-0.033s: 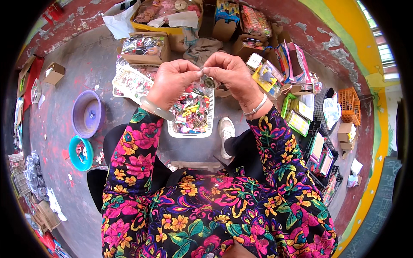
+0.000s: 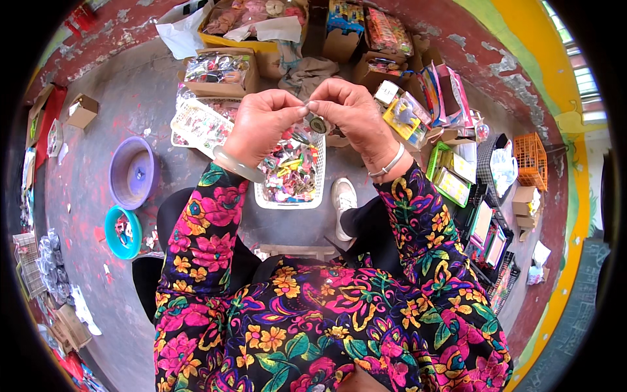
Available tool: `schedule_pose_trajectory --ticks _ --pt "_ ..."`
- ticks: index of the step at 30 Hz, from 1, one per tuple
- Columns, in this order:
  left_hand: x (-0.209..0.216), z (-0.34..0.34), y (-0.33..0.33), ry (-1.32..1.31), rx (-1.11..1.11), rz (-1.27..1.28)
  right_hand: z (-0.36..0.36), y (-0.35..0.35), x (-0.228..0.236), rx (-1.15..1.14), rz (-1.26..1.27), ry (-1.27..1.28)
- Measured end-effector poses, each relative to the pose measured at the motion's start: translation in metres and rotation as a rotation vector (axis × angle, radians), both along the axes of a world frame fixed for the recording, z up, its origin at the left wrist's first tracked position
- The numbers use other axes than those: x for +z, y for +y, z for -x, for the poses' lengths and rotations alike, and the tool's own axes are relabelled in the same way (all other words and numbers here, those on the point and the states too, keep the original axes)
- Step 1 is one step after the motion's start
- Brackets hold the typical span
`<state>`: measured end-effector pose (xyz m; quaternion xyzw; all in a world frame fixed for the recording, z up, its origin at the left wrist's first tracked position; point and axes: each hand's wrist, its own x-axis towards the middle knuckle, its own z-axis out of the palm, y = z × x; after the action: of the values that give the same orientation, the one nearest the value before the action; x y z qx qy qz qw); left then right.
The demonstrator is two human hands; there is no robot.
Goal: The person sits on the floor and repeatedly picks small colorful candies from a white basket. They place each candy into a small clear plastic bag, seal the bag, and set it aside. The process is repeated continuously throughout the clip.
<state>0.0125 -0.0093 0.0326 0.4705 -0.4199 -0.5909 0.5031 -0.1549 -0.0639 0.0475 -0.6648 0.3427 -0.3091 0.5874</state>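
1. While both hands are up in front of the chest, the left hand (image 2: 262, 125) has thumb and index pinched, tips meeting the right hand's.
2. Right hand (image 2: 356, 121): same pinch, thumb and index closed. Both grips are on the small round piece (image 2: 318, 125), at its top end; can't tell which one carries it. Detail between fingertips is too small to read.
3. The piece hangs just under the right thumb, above the far part of the white basket as seen from the head. Dark face, paler rim.
4. Wrists: pale bangle (image 2: 239, 164) on the left, silver-coloured bracelet (image 2: 390, 161) on the right. Sleeves are black with a bright floral print.
5. White basket (image 2: 290, 206) sits on the floor below the hands, loaded with small mixed-colour pieces, some yellow ones near the middle. White shoe (image 2: 343, 196) just to its right.
6. White tray (image 2: 176, 124) beyond it to the left, tilted, holding small pieces.
7. Further left: purple basin (image 2: 120, 171), with teal basin (image 2: 136, 228) just nearer the person; the teal one has a few bits in it.
8. Far side: open cardboard box (image 2: 225, 89) of packaged goods.
9. Right side: green tray (image 2: 432, 160) with yellow packs, orange crate (image 2: 530, 162) farther right, near the wall.
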Motion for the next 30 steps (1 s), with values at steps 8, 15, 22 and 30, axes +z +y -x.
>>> schedule_pose_trajectory --ticks 8,15,22,30 --pt "-0.013 0.005 0.002 -0.376 0.147 0.295 -0.006 0.005 0.000 -0.066 0.256 0.078" --pt "0.003 -0.001 0.009 0.212 -0.061 0.105 0.001 -0.002 0.001 0.205 -0.380 -0.400" --pt "0.000 -0.002 -0.002 0.343 0.027 -0.046 0.006 -0.010 -0.002 0.044 -0.237 -0.249" --pt "-0.011 -0.003 -0.002 -0.021 0.015 0.110 0.003 -0.008 0.002 0.045 -0.077 -0.052"
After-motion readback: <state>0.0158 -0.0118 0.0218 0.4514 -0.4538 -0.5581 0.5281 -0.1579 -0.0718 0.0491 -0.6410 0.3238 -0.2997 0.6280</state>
